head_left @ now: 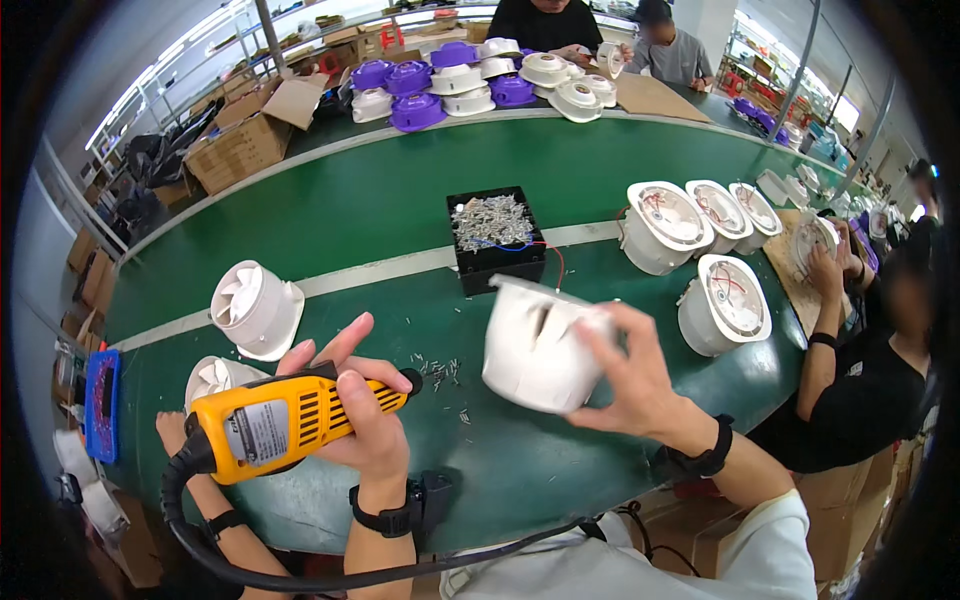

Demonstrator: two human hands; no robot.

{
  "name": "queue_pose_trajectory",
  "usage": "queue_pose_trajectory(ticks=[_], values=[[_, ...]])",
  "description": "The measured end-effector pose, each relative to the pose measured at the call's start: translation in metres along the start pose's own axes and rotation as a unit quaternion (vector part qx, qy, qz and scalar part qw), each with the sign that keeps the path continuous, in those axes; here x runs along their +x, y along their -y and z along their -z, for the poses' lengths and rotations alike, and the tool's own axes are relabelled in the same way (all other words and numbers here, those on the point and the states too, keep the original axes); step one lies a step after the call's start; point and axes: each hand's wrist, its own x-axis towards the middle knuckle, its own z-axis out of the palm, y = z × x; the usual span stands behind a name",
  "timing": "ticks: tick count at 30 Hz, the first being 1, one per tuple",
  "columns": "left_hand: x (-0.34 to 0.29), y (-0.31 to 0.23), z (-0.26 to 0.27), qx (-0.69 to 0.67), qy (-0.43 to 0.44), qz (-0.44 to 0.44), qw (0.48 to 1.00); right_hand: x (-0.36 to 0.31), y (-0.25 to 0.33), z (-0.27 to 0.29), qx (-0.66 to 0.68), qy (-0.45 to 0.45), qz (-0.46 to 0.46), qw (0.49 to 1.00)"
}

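Note:
My left hand (375,425) is wrapped around a yellow corded electric screwdriver (265,430), its black tip pointing right over the table and some fingers lifted off the body. A white plastic fan housing (535,355) is in my right hand (640,385), gripped at its right side between thumb and fingers and tilted, with a dark slot in its wall. It looks slightly blurred. Between the two hands, loose screws (440,370) lie scattered on the green table. Behind the housing stands a black box (500,265) heaped with screws (492,220), red and blue wires at its edge.
Two white fan housings (255,310) stand at left, beside a co-worker's hand (172,430). Several housings with wires (725,305) stand at right, near another co-worker (860,370). Purple and white covers (460,80) are piled at the back. The black cord (330,578) crosses below my wrists.

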Motion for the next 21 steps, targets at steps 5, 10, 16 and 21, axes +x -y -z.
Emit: queue_pose_trajectory(ticks=[5, 10, 16, 21], values=[[-0.001, 0.009, 0.009, 0.005, 0.026, -0.021, 0.999, 0.011, -0.005, 0.005, 0.139, -0.115, -0.26, 0.949], [-0.005, -0.001, 0.007, -0.082, 0.037, -0.006, 0.996, 0.008, -0.009, 0.006, 0.518, -0.124, -0.458, 0.711], [-0.011, -0.02, -0.007, -0.12, 0.119, 0.055, 0.984, -0.001, -0.002, 0.014, 0.571, -0.089, -0.544, 0.608], [-0.012, -0.022, -0.01, -0.137, 0.112, 0.001, 0.984, -0.006, -0.009, 0.029, 0.544, -0.16, -0.472, 0.675]])
